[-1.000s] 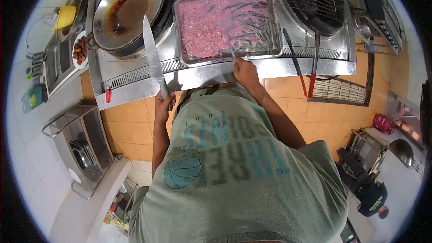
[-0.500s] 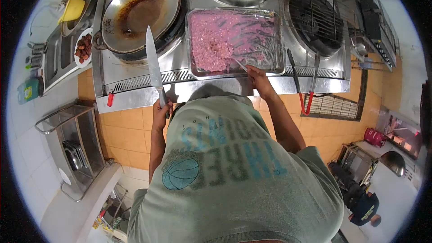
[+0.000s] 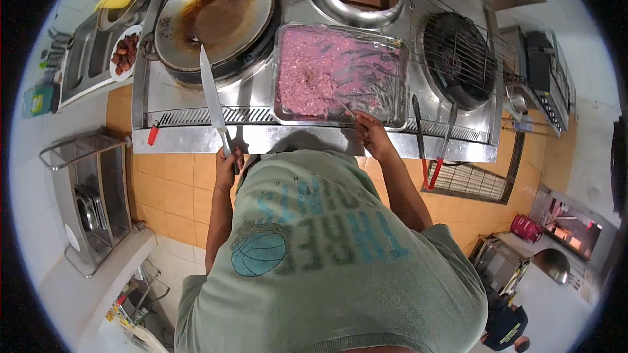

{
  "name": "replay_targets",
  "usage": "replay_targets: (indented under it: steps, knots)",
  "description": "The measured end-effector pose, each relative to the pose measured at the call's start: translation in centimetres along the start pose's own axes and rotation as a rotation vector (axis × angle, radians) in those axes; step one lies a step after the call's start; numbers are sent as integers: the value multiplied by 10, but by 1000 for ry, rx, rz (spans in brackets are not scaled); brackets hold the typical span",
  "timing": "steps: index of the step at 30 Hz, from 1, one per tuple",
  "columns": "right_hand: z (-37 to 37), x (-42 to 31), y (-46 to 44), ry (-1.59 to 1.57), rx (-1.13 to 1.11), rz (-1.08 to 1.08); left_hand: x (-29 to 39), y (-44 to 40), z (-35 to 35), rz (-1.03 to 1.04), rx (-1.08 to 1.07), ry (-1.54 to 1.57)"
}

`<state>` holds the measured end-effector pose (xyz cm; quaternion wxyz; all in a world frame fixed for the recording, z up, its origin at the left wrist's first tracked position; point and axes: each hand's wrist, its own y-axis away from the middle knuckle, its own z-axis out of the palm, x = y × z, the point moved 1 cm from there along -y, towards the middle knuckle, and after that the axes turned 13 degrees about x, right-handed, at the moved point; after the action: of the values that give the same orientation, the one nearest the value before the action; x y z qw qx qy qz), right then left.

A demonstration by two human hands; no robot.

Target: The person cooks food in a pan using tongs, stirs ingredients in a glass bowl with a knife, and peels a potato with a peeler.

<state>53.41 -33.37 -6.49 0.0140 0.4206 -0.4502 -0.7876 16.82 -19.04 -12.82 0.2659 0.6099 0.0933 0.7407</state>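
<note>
We've a wok [image 3: 216, 16] L of the tray [image 3: 307, 119] of pink mix [image 3: 304, 85] on the stove [image 3: 160, 95], tongs [image 3: 420, 134] just R. Our L hand [image 3: 228, 165] grips a knife [image 3: 212, 95], blade twd wok; our R hand [image 3: 371, 132] is closed on a thin utensil [image 3: 345, 107], tip at mix.

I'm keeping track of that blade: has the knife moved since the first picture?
Yes. Against the wok, the knife's tip has shifted left and toward the near rim, though the view shifted too.
</note>
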Motion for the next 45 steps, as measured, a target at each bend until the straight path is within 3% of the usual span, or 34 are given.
replay_targets:
  steps: [4, 7, 14, 17, 20, 24, 31, 45]
  knots:
    - [28, -23, -9, -63, -25, 25, 7, 1, 8, 28, 12, 23]
    - [71, -60, -31, 10, -175, -20, -2, -4, 2, 15, 59, 16]
    - [205, -122, -125, 407, -387, -302, -4, 0, 5, 5, 94, 115]
    - [259, -111, -165, 859, -56, -1315, -8, -1, 4, 26, 72, 154]
    - [296, -117, -156, 1454, 110, -1248, -5, 1, 7, 10, 84, 211]
    - [315, -114, -165, 1811, 22, -1427, -2, 1, 7, 10, 90, 195]
    - [316, -119, -169, 1720, -9, -1598, 1, 4, 9, -21, 109, 228]
    - [312, -116, -171, 1865, -71, -1437, 7, 4, 9, -28, 65, 192]
